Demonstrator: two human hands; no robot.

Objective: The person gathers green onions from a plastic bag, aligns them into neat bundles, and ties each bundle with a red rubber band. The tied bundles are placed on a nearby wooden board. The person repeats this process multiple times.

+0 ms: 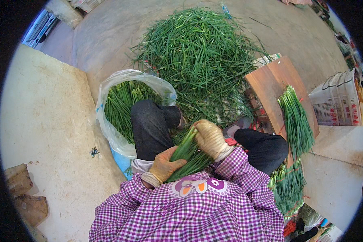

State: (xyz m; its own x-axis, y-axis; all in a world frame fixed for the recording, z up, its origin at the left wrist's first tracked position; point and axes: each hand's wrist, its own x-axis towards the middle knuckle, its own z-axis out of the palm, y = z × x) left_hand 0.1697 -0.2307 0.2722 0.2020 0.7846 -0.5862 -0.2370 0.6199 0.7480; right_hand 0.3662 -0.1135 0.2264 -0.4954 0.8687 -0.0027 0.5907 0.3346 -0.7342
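Observation:
My left hand point(165, 165), in a yellowish work glove, holds a bunch of Chinese chives point(184, 147) in front of my body, the thumb lying across the green leaves. The pale stem ends point up and away from me. My right hand point(210, 137), gloved too and slightly blurred, curls over the chives at their stem ends; its fingertips are partly hidden. More leaves hang beneath both hands toward my checked smock point(193, 205). Beyond my feet a large heap of loose chives point(196, 51) covers the floor.
Left of my knee, a clear plastic bag point(104, 127) holds more chives. A wooden board point(269, 81) at right carries a chive bundle point(296, 121); more tied bundles point(287, 187) lie nearer me. A white plastic crate point(335, 99) stands beyond. A pale slab point(54, 127) lies at left.

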